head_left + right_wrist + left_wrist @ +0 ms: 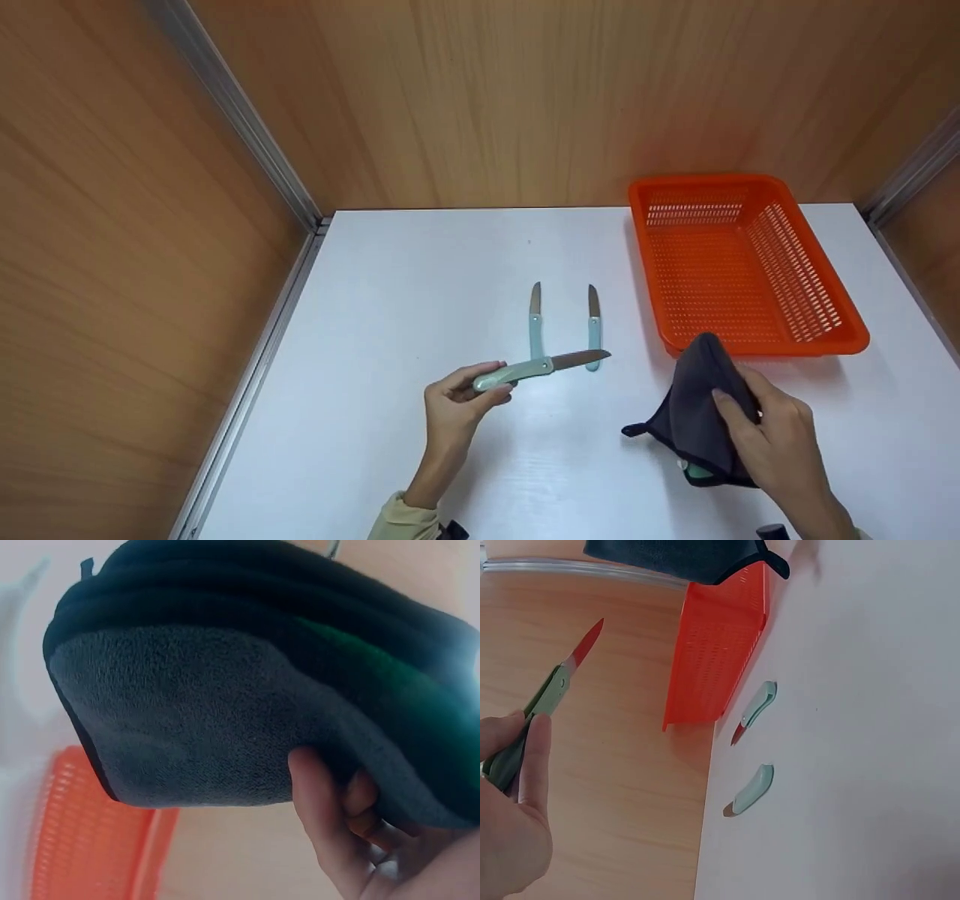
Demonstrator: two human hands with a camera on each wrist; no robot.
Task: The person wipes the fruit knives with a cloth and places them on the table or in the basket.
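Observation:
My left hand [451, 409] pinches the pale green handle of an unfolded folding knife [525, 368], its blade pointing right above the table. The same knife [551, 690] shows in the left wrist view, thumb and fingers around the handle. In my right hand [780, 431] is a folded dark grey cloth [705, 405] with black edging, a hanging loop and a bit of green inside. The right wrist view shows the thumb pressing into the cloth [187, 712]. Two similar knives, a left one [535, 322] and a right one [594, 319], lie on the table, blades away from me.
An orange plastic basket [821, 259] with slotted walls stands at the back right of the white table [360, 337], just beyond the cloth. Wooden panels [480, 105] enclose the table at the back and sides, with metal strips [247, 120] at the corners.

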